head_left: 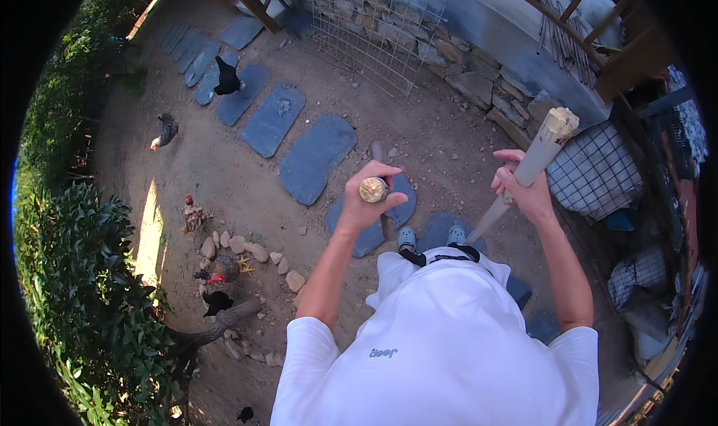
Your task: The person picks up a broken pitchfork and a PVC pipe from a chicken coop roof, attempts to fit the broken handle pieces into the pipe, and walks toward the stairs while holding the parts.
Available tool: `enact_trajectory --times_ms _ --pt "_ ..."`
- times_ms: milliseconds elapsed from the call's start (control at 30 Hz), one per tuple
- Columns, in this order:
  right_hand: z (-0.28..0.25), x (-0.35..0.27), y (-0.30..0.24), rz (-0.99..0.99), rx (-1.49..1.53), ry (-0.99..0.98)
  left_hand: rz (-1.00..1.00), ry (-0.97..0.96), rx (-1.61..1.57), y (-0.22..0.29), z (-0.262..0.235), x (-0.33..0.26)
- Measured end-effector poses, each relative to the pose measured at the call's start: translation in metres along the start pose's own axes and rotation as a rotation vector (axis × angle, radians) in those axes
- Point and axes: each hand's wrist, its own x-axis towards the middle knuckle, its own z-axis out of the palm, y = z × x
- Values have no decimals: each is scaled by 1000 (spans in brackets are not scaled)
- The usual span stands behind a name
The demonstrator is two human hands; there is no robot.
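My left hand [365,201] is gripping the left pole [373,189], whose pale, rough end is facing up toward me; where its foot is resting, I cannot tell. My right hand [529,200] is grasping the right pole [550,138], which is leaning, with its frayed end up and outward and its lower part pointing near my right shoe [456,235]. This grip is looking rather loose to me, so the pole could slide down onto the shoe. The frayed wood could also prick a palm. Farther out, the stone slabs [318,157] are lying with gaps between, so a careless step could make me stumble. As for writing, my white shirt [449,314] is carrying small dark lettering, appearing upside down; a dark mark [541,139] on the right pole is too small for reading.
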Motion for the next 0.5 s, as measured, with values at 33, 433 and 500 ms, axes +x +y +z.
enact_trajectory --times_ms 33,433,500 --pt "5 -5 3 -13 21 -1 -16 123 -156 -7 -7 -5" --pt "49 -30 -29 65 -144 -263 356 503 -1111 7 -66 2" --pt "52 -28 -33 50 -273 -322 366 457 -1109 13 -61 4"
